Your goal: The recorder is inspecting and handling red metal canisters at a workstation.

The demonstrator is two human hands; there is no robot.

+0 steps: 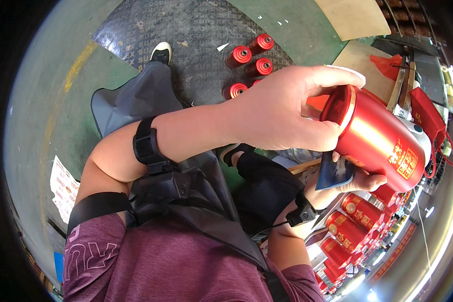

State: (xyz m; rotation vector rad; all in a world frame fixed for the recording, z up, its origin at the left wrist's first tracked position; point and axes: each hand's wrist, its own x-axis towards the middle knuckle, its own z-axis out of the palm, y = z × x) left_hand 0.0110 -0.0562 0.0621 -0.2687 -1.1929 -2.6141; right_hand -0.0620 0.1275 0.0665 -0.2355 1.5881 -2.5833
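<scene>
A shiny red metal cup (pixel 375 133) with gold printing is held tilted between my hands, its pale-rimmed end toward the left. My left hand (pixel 292 105) reaches across from the left. Its fingers and thumb close around the rimmed end, and a white strip shows along the fingertips. From below, my right hand (pixel 355 182) supports the cup's lower side, with the thumb along it. Most of that hand's fingers are hidden behind the cup. A dark blue piece, perhaps cloth (pixel 333 173), lies between my right hand and the cup.
Several red canisters (pixel 241 54) stand on a dark printed mat (pixel 186 30). More red cups (pixel 346 231) are grouped at the lower right. A red gift bag (pixel 428 113), an orange-red bag (pixel 386 65) and a plywood board (pixel 355 17) lie to the right. Printed paper (pixel 63 186) is at left.
</scene>
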